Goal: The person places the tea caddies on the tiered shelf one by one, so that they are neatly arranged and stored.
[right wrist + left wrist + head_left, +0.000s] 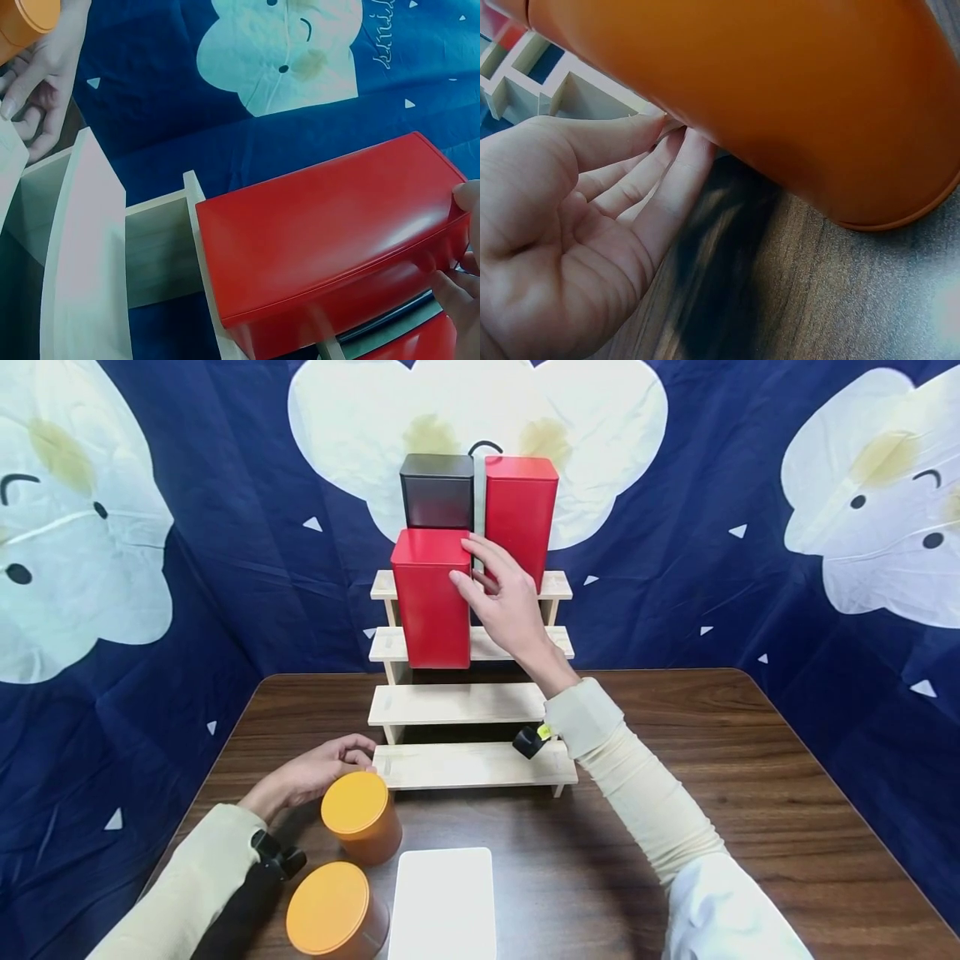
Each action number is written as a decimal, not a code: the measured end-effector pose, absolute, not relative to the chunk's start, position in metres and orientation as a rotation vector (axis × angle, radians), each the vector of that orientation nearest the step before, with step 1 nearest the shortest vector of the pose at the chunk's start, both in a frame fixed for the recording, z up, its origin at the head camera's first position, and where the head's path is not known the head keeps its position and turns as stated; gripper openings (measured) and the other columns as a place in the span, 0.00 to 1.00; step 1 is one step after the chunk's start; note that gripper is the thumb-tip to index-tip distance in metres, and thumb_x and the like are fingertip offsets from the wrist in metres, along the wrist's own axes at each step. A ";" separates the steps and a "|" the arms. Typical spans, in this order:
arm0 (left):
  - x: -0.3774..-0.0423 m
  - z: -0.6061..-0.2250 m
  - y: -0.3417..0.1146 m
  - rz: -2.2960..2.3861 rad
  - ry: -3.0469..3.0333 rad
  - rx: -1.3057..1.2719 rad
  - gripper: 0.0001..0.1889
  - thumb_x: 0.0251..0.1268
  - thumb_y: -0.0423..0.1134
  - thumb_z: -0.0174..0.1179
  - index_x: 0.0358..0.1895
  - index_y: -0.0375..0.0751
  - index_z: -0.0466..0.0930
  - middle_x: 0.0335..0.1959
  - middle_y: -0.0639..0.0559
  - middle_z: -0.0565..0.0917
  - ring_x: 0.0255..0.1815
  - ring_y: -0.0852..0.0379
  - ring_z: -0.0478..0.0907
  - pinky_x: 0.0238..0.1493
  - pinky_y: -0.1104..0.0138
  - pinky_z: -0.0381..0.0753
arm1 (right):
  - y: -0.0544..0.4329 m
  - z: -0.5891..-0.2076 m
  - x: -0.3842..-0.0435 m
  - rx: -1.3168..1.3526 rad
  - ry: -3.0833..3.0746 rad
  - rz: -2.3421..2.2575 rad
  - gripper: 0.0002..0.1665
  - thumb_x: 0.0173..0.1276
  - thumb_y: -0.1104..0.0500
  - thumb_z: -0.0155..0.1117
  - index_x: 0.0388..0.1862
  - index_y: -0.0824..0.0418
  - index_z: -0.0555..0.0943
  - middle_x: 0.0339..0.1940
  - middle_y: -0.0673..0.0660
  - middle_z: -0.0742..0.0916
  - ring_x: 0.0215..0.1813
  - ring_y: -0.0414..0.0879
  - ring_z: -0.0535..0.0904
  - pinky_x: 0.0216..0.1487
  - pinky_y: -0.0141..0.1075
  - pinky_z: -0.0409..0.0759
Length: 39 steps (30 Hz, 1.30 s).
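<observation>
My right hand grips the upper right edge of a tall red tin, thumb against its front and fingers at the top corner. The tin stands upright on the second-highest step of a wooden tiered stand, its base right at that step's front edge. In the right wrist view the same red tin lies across the step, with fingertips at its far end. My left hand pinches the left end of the stand's lowest step. An orange canister hides part of those fingertips in the left wrist view.
A black tin and another red tin stand on the top step, with a pale grey strip between them. Two orange-lidded canisters, one nearer the front, and a white rectangular box stand on the brown table.
</observation>
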<state>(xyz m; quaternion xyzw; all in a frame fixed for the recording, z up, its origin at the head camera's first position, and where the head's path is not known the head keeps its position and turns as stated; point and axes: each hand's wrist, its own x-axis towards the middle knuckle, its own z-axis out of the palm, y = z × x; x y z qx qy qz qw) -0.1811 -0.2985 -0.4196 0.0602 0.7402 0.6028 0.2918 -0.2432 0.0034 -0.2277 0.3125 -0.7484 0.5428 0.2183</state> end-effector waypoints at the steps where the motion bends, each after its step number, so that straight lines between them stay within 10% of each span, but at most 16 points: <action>1: -0.181 -0.419 -0.299 1.606 1.974 0.160 0.27 0.68 0.31 0.54 0.64 0.26 0.52 0.36 0.48 0.82 0.36 0.55 0.80 0.39 0.65 0.83 | 0.003 -0.228 -0.244 0.860 -2.073 1.497 0.27 0.66 0.64 0.61 0.64 0.68 0.72 0.67 0.63 0.73 0.68 0.51 0.69 0.61 0.46 0.75; 22: -0.182 -0.421 -0.298 1.608 1.982 0.178 0.26 0.68 0.29 0.51 0.64 0.24 0.52 0.36 0.48 0.82 0.37 0.55 0.80 0.40 0.65 0.83 | 0.002 -0.252 -0.279 0.827 -2.081 1.421 0.32 0.66 0.52 0.63 0.68 0.57 0.70 0.69 0.53 0.73 0.67 0.38 0.68 0.58 0.30 0.76; 39: -0.182 -0.421 -0.298 1.616 1.972 0.184 0.25 0.69 0.29 0.51 0.63 0.24 0.52 0.35 0.49 0.82 0.36 0.55 0.81 0.39 0.65 0.83 | 0.017 -0.252 -0.251 0.903 -2.056 1.287 0.37 0.61 0.55 0.67 0.68 0.61 0.66 0.69 0.56 0.70 0.68 0.37 0.64 0.64 0.37 0.73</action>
